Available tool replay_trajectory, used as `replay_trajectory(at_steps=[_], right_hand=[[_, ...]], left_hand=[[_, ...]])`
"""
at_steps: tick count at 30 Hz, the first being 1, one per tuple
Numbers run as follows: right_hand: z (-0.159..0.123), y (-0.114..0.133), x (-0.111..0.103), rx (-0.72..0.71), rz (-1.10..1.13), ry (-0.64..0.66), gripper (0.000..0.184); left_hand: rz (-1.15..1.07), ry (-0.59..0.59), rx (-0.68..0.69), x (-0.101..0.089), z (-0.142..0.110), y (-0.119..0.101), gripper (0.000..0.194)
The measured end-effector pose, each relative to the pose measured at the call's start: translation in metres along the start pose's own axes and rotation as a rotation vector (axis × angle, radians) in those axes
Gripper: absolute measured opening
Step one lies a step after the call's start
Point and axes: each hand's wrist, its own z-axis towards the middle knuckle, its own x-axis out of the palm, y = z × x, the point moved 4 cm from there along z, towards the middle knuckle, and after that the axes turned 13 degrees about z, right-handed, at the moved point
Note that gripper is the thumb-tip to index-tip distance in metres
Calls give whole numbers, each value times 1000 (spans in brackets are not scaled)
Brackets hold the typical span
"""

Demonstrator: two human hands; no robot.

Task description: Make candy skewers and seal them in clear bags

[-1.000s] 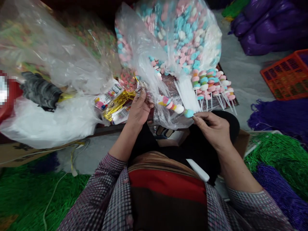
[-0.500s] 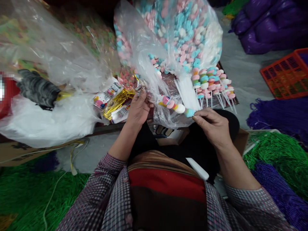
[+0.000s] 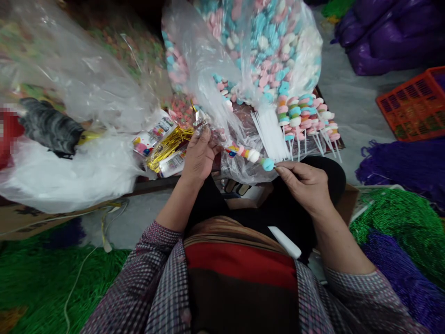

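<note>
A candy skewer point(image 3: 253, 155) of white, pink, yellow and blue pieces spans the space between my hands. My left hand point(image 3: 200, 153) is closed on a clear printed wrapper point(image 3: 231, 149) with a crumpled silvery end, and the skewer's left part lies inside it. The thumb and forefinger of my right hand point(image 3: 308, 183) pinch the skewer's stick end, just right of the blue piece. Behind it lie a bundle of white sticks point(image 3: 269, 132) and several finished candy skewers point(image 3: 306, 116). Gold twist ties point(image 3: 170, 148) lie on printed wrappers left of my left hand.
A large clear bag of pastel candy point(image 3: 264, 51) stands at the back, beside bags of green and orange candy point(image 3: 132, 51). White plastic point(image 3: 69, 171) and a striped dark cloth point(image 3: 52, 125) lie left. An orange crate point(image 3: 413, 106) and green strands point(image 3: 399, 222) are at right.
The skewer has slid a little left, deeper into the wrapper, and fewer candy pieces show outside it. My right hand has moved slightly left with the stick; my left hand stays nearly in place.
</note>
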Motion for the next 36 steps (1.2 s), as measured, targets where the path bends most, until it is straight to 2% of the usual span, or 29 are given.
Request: replay_trajectory(at_steps=[5, 11, 16, 18, 21, 24, 29, 32, 36], right_hand=[[-2, -1, 4, 44, 67, -12, 22], [-6, -10, 8, 164, 219, -113, 30], [-7, -10, 19, 234, 359, -60, 36], [-6, -7, 19, 227, 346, -27, 36], [-6, -4, 16, 205, 328, -3, 36], [-7, -2, 19, 190, 344, 19, 34], [-7, 2, 35, 153, 308, 71, 34], [-8, 3, 38, 129, 261, 86, 32], [-9, 1, 42, 60, 175, 119, 29]], left_hand=[[12, 63, 27, 9, -7, -4, 9], [-36, 46, -3, 16, -14, -2, 7], [-95, 77, -7, 13, -12, 9, 5], [-100, 52, 27, 8, -6, 4, 9], [-92, -64, 141, 0, 3, -13, 17], [-51, -91, 194, 5, 4, -20, 15], [93, 53, 138, 26, -3, 6, 4], [209, 94, 193, 27, -3, 19, 12], [281, 149, 302, 30, -8, 25, 21]])
